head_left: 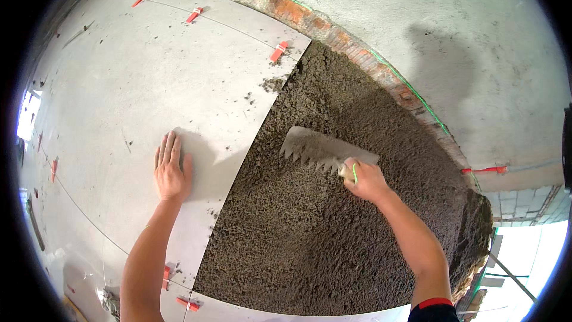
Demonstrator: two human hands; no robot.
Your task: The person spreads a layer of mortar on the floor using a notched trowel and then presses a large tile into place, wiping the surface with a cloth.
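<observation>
My left hand (173, 172) lies open, palm down, on a large pale grey tile (107, 101), its fingers stretched toward the back. My right hand (362, 180) grips the handle of a notched metal trowel (322, 143), whose toothed blade rests on or just above a bed of dark, crumbly mortar (304, 238); I cannot tell whether it touches. The mortar meets the tile along a straight diagonal edge, and crumbs of it are scattered over the tile.
Red levelling wedges (279, 50) sit along the tile joints. A rough plastered wall (506, 59) with exposed brick (357, 53) at its foot borders the mortar at the back and right. A red strip (485, 170) lies against that wall. A bright opening (530, 262) is at lower right.
</observation>
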